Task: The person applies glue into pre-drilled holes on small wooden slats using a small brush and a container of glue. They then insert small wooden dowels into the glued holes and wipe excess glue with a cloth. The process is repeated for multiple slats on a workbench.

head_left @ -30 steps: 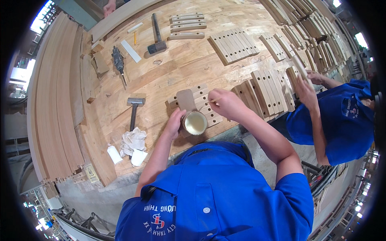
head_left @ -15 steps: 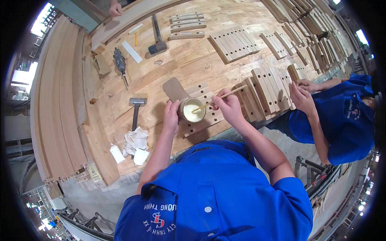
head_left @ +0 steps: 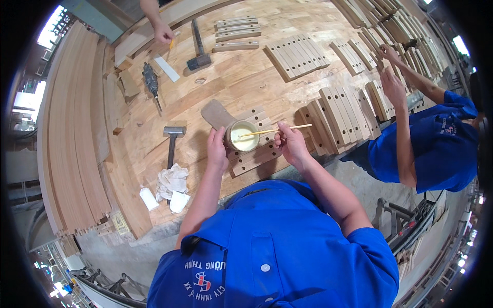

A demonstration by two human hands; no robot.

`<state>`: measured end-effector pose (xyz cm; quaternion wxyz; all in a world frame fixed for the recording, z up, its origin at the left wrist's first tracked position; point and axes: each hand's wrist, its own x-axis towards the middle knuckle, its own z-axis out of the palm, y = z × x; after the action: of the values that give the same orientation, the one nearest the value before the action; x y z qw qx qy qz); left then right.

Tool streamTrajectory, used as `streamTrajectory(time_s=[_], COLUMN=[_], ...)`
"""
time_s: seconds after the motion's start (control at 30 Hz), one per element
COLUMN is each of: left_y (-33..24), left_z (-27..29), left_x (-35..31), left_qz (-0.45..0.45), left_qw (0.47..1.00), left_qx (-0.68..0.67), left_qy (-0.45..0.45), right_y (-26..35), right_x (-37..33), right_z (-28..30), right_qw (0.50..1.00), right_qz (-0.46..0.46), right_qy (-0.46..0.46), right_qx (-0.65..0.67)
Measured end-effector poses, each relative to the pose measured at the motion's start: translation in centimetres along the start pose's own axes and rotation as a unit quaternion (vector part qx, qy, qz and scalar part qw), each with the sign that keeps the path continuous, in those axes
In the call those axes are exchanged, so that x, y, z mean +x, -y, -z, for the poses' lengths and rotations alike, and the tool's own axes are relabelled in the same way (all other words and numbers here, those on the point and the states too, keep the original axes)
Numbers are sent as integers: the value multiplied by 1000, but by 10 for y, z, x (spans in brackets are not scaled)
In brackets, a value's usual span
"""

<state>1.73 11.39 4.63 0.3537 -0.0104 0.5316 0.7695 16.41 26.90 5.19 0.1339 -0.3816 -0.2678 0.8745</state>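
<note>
My left hand is wrapped round the side of a cup of pale cream-coloured glue, holding it above several drilled wooden strips. In my right hand a thin wooden stick is pinched, its tip dipping into the glue. Behind the cup a flat brown paddle-shaped piece shows, its near end hidden by the cup. Just right of my right hand stands a stack of drilled wooden pieces.
To the left are a hammer, crumpled white cloth, a white bottle and a power screwdriver. A mallet lies farther back. One co-worker stands at right; another person's hand reaches in at far left.
The stick has swung to a flatter angle, and my right hand has shifted slightly nearer me. The right co-worker's hands have moved farther back; the far person's hand has come to the pencil.
</note>
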Motion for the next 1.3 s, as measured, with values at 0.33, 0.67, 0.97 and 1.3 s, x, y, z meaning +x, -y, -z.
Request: streamTrajectory(time_s=[0.33, 0.67, 0.97, 1.3], left_y=[9, 32, 20, 17], left_z=[25, 28, 18, 19], left_x=[-5, -9, -15, -15], left_qz=[155, 196, 198, 215], left_qw=[984, 964, 961, 956], left_qx=[46, 101, 105, 114], left_qy=[72, 152, 161, 164], right_y=[45, 34, 25, 26], right_x=[-10, -6, 6, 9], right_z=[9, -5, -13, -15], right_qw=[937, 639, 555, 560], right_qz=[238, 410, 446, 402], right_qy=[-19, 72, 146, 144], right_qx=[-254, -647, -687, -710])
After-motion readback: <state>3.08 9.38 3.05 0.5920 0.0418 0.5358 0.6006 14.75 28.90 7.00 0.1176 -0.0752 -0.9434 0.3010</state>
